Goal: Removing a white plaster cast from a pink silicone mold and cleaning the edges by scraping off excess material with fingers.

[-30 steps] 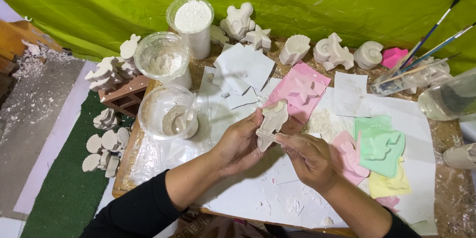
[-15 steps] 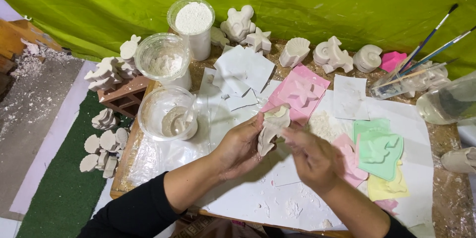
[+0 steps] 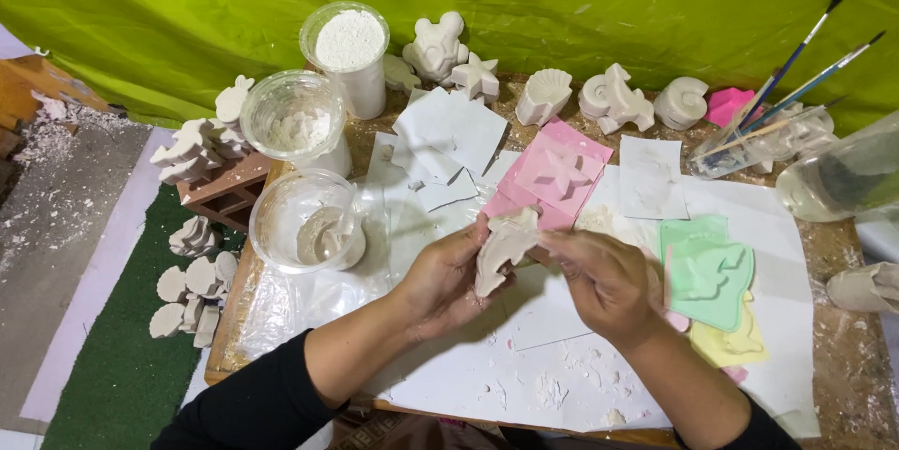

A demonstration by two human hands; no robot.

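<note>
A white plaster cast [image 3: 501, 249], shaped like a small sea animal, is held up over the paper-covered table [image 3: 562, 366]. My left hand [image 3: 442, 280] grips its lower end from the left. My right hand [image 3: 599, 280] pinches its upper right edge with thumb and fingers. Directly behind the cast lies a pink mould [image 3: 552, 174] with a star shape. A green mould [image 3: 707, 270] lies just right of my right hand, on top of a yellow mould [image 3: 730, 345].
Clear plastic bowls [image 3: 304, 221] and a tub of white powder [image 3: 348, 43] stand at the left. Finished plaster figures [image 3: 613, 99] line the back by the green cloth. A glass with paintbrushes [image 3: 758, 136] lies at the right. More casts [image 3: 192, 281] sit on the floor left.
Both hands have turned the cast a little; it now stands more upright and edge-on. The hands stay in the same place over the table.
</note>
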